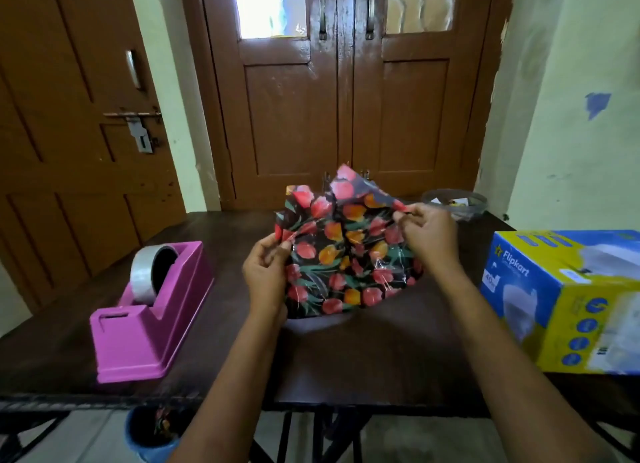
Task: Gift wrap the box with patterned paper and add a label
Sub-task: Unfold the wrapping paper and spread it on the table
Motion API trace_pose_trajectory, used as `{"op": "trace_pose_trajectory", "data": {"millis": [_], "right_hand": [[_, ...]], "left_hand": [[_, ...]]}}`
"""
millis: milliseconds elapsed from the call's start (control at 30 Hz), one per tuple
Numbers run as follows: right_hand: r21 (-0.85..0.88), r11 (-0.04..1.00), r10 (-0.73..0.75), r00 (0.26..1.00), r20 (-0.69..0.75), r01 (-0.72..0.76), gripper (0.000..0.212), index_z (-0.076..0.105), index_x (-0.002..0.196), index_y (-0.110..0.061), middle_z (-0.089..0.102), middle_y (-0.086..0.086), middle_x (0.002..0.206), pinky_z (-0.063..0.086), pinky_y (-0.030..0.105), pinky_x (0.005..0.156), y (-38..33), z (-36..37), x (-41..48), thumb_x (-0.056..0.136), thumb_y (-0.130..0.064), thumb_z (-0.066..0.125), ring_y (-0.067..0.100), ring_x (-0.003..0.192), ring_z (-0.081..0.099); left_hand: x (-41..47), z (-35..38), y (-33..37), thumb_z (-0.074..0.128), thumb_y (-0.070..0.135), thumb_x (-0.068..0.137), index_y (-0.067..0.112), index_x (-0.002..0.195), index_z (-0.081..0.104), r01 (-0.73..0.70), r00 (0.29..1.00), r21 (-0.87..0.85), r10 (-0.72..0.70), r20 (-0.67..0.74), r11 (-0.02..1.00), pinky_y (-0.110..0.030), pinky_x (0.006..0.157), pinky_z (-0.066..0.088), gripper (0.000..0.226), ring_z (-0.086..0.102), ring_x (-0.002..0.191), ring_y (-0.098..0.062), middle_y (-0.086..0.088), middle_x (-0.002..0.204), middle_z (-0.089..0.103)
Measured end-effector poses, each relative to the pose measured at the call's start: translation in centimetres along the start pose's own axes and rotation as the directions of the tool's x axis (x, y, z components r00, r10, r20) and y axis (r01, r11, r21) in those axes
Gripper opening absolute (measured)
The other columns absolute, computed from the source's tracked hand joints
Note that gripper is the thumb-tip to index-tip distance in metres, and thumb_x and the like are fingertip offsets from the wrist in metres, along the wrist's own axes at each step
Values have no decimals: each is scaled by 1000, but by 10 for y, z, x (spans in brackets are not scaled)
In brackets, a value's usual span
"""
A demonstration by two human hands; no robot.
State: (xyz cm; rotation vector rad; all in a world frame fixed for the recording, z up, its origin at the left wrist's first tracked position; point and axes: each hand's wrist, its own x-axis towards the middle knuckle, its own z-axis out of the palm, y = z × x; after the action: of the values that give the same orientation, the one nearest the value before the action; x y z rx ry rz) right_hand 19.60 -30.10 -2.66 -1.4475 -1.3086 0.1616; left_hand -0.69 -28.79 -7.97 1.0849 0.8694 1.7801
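Below the near edge of the dark wooden table [346, 358] stands a blue bucket [152, 435]. On the table's left sits a pink plastic tape dispenser [152, 310] carrying 1 roll of clear tape [149, 272]. At the centre, the glossy black wrapping paper printed with red and orange tulips [346, 251] is held just above the tabletop, and any box inside it is hidden. The left hand [265, 275] grips its left edge with curled fingers. The right hand [429, 235] pinches its upper right edge. A blue and yellow Flipkart carton [568, 299] lies to the right. Brown double doors [346, 98] stand behind.
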Motion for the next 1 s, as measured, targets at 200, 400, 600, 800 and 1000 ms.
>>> {"op": "trace_pose_trajectory", "data": {"millis": [200, 400, 600, 800, 1000], "right_hand": [[-183, 983, 37, 991, 127, -13, 23, 50, 112, -27, 61, 4, 90, 45, 35, 70, 0, 5, -7, 92, -17, 43, 26, 83, 58], [-296, 940, -86, 958, 275, 169, 54, 54, 94, -18, 57, 2, 82, 35, 32, 67, -26, 4, -15, 89, -64, 26, 21, 80, 52], [-282, 898, -290, 936, 202, 339, 41, 53, 95, -20, 54, -9, 82, 42, 27, 58, -35, 5, -18, 80, -58, 58, 12, 79, 56], [-377, 846, -310, 924, 225, 376, 32, 62, 84, -22, 57, -4, 72, 33, 25, 49, -38, -1, -12, 84, -53, 56, 16, 72, 57], [-256, 964, -46, 994, 100, 70, 32, 52, 63, -18, 54, 2, 62, 33, 27, 52, -9, -17, 8, 89, -36, 56, 21, 62, 54]], "left_hand": [[0, 3, 4, 45, 7, 95, 22, 106, 62, 79, 996, 54, -80, 32, 995, -41, 79, 55, 26, 65, 92, -24, -7, 97, 68], [-11, 4, 11, 55, 35, 90, 26, 104, 62, -21, 992, 78, 11, 125, 997, -43, 83, 55, 18, 67, 99, -22, -6, 107, 69], [-18, 7, 16, 62, 23, 87, 21, 100, 65, 83, 986, 70, -92, 142, 994, -44, 83, 55, 14, 69, 94, -26, -10, 99, 72], [-10, 10, 32, 65, 21, 85, 21, 108, 60, 93, 954, 207, -147, 262, 974, -40, 81, 55, 23, 67, 96, -25, -8, 105, 69], [15, -19, 42, 58, 17, 90, 13, 99, 66, 191, 982, 279, -182, -58, 941, -41, 77, 54, 13, 66, 82, -25, -13, 95, 69]]}}
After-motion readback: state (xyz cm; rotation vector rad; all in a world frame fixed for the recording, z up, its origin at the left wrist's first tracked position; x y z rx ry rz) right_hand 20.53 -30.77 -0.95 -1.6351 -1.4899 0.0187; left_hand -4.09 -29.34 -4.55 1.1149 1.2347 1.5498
